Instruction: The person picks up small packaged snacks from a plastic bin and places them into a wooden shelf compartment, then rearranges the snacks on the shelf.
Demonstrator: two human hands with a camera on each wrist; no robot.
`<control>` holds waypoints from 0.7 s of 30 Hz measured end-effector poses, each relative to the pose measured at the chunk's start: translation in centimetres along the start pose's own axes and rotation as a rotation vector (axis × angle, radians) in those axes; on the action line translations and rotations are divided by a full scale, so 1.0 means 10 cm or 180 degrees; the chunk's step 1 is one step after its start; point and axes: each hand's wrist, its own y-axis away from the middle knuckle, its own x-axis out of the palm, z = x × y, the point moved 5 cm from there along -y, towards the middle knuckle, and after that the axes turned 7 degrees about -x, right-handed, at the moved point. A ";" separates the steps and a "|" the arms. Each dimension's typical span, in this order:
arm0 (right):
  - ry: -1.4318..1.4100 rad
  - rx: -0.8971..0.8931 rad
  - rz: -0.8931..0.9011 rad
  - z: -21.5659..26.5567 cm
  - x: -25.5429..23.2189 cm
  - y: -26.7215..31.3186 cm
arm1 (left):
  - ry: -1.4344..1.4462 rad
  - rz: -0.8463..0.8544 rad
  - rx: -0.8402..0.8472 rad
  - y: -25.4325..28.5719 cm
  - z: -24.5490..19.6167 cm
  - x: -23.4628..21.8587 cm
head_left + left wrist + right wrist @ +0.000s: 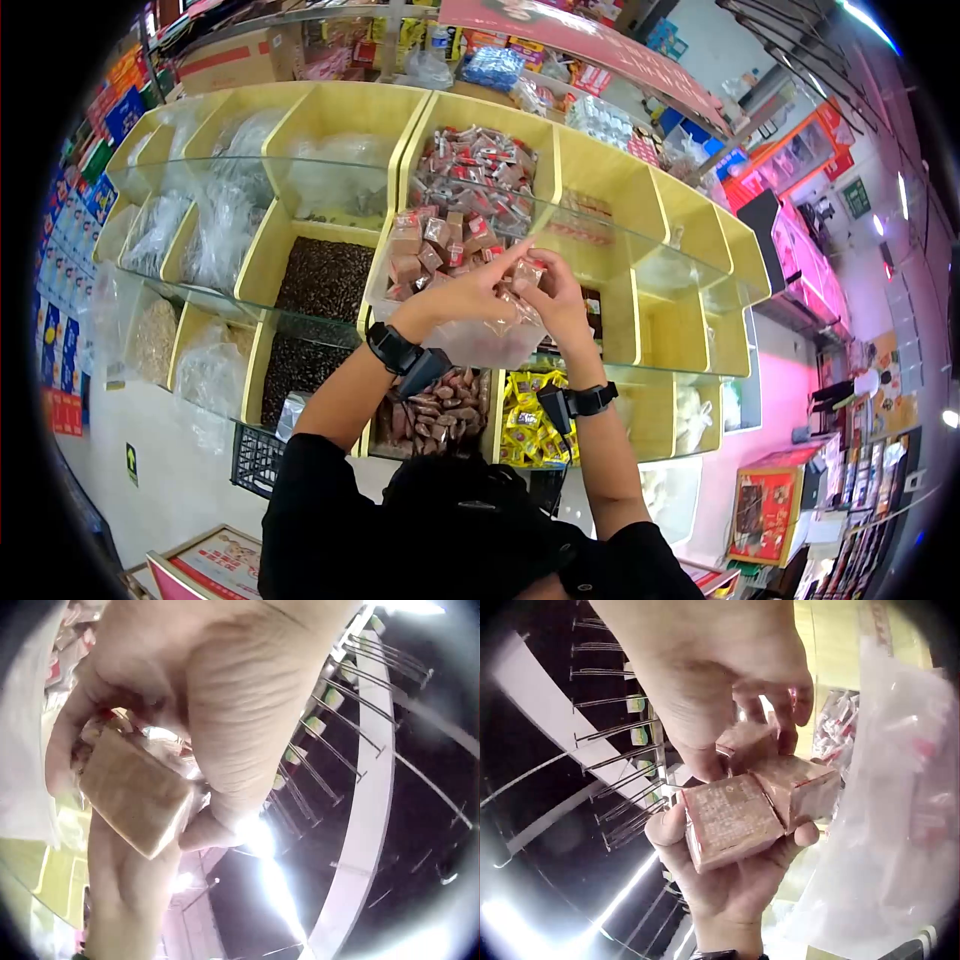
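Note:
My left hand [465,297] and my right hand [563,312] meet over the front right of a translucent plastic tub [465,343]. In the right wrist view, the left hand [727,889] lies palm up underneath, thumb and fingers curled round a few clear-wrapped brown blocks. One block [731,817] faces the camera, with another block [802,791] beside it. From above, the right hand [712,690] pinches a block [748,742] behind them. A block [135,791] also shows between the hands in the left wrist view. More wrapped blocks [408,240] fill the tub.
Behind the tub, small red-and-silver packets [475,165] fill a wooden compartment. Dark seeds [325,280] lie to the left. Below are brown wrapped pieces [437,410] and yellow packets [530,415]. Glass dividers [600,230] cross the tiered shelves.

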 end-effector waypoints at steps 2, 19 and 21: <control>0.0271 -0.0312 -0.0217 -0.07 -0.01 -0.04 | -0.0533 -0.0439 0.0172 -0.04 0.10 -0.14; 0.1120 -0.0998 -0.0060 -0.22 0.20 -0.06 | -0.1358 -0.1172 0.0328 0.03 0.50 -0.58; 0.1055 -0.1018 -0.0082 -0.23 0.20 -0.07 | -0.1436 -0.1177 0.0401 0.03 0.50 -0.57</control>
